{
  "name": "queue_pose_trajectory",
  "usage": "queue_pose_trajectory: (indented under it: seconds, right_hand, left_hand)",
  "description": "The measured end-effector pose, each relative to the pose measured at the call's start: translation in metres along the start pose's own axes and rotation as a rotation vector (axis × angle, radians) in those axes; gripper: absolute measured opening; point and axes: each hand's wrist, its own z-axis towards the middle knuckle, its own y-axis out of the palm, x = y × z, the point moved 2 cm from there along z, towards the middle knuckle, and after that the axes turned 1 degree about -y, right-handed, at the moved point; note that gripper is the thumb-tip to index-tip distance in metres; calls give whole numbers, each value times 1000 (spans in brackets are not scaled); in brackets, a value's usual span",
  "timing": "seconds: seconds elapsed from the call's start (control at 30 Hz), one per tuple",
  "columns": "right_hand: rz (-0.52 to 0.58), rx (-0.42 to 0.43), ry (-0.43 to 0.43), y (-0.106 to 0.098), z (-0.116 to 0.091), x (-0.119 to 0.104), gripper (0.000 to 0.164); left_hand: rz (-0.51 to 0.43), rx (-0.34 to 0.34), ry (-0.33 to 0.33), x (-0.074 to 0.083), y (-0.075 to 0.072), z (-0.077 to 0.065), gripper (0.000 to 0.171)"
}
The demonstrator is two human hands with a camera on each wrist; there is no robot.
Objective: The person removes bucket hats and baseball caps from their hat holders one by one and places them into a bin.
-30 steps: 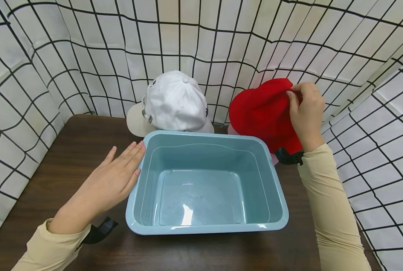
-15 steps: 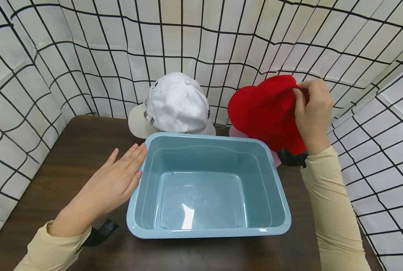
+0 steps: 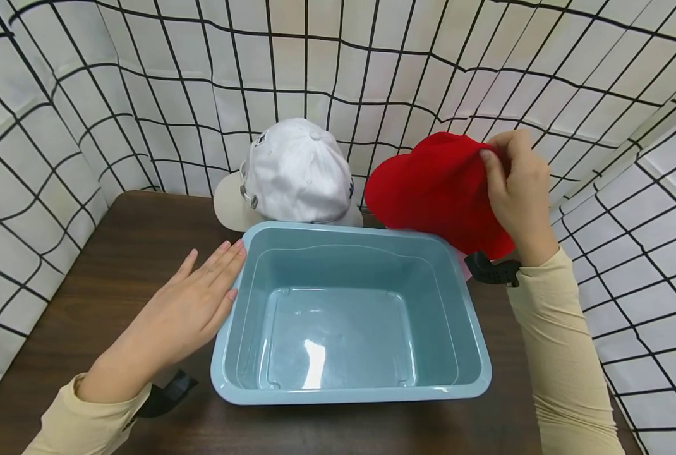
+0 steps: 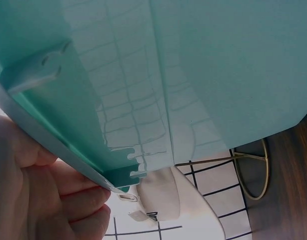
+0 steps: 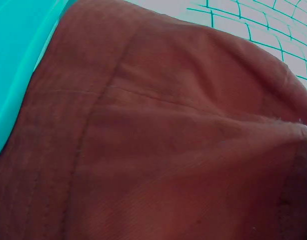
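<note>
A light blue plastic basin (image 3: 349,396) stands on the table. My left hand (image 3: 181,309) lies with straight fingers against its left rim; the left wrist view shows the fingers (image 4: 83,205) at the rim's edge. My right hand (image 3: 517,189) pinches a red hat (image 3: 429,189) between thumb and fingers at its right side. The hat is held up behind the basin's back right corner, and its lower edge meets the back rim in the head view. Its stitched brim and creased crown fill the right wrist view. Part of a pink item (image 3: 464,262) shows beneath the hat.
Behind the basin sits a white cap (image 3: 301,170) with a cream brim, its lower part hidden by the rim. Black wire grid (image 3: 270,91) backed with white sheet walls the dark wooden table (image 3: 162,240) at the back and both sides.
The red hat in my right hand rose a little to the right, then its left side swung left and down toward the basin's back rim. My left hand stays at the left rim.
</note>
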Motion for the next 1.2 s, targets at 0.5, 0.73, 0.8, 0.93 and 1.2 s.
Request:
queue_pose_trajectory:
  seconds: [0.5, 0.73, 0.8, 0.93, 1.2]
  right_hand:
    - [25, -88, -58, -2, -2, -16, 17]
    - [44, -38, -80, -6, -1, -21, 15]
    - [58, -8, -79, -8, 0, -24, 14]
    - [100, 52, -76, -10, 0, -37, 10]
    - [80, 22, -205, 3, -3, -54, 8]
  left_hand:
    - [1, 12, 3, 0, -1, 0, 55]
    - [-2, 3, 1, 1, -1, 0, 55]
    - [0, 1, 1, 1, -1, 0, 55]
    - [6, 4, 3, 0, -1, 0, 55]
    - [39, 3, -15, 1, 0, 0, 56]
